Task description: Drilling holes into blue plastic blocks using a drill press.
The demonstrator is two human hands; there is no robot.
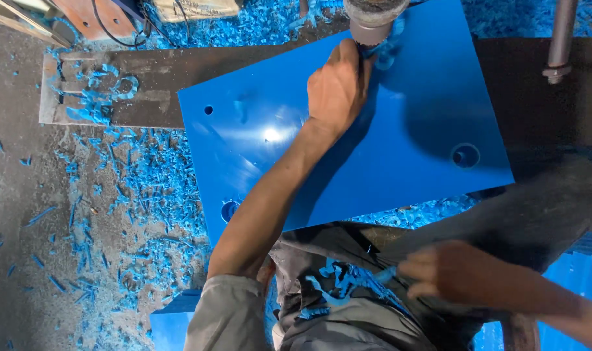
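Observation:
A large blue plastic plate (pixel 400 149) lies tilted on a dark metal machine table (pixel 159 78). It has a small hole (pixel 208 110) at the far left, a round recess (pixel 465 155) at the right and another hole (pixel 229 209) at the near left corner. My left hand (pixel 338 84) reaches across the plate, fingers closed on curled blue shavings (pixel 383 55) right under the grey drill head (pixel 374 16). My right hand (pixel 445 270) is blurred, low over my lap, fingers curled on a strand of blue shavings (pixel 338 286) lying on my dark clothes.
Blue shavings (pixel 133 195) litter the grey floor at left and the table's left end (pixel 94 97). A metal lever or post (pixel 559 39) stands at the top right. Another blue sheet (pixel 575 279) shows at the bottom right. Cables and a board lie at the top left.

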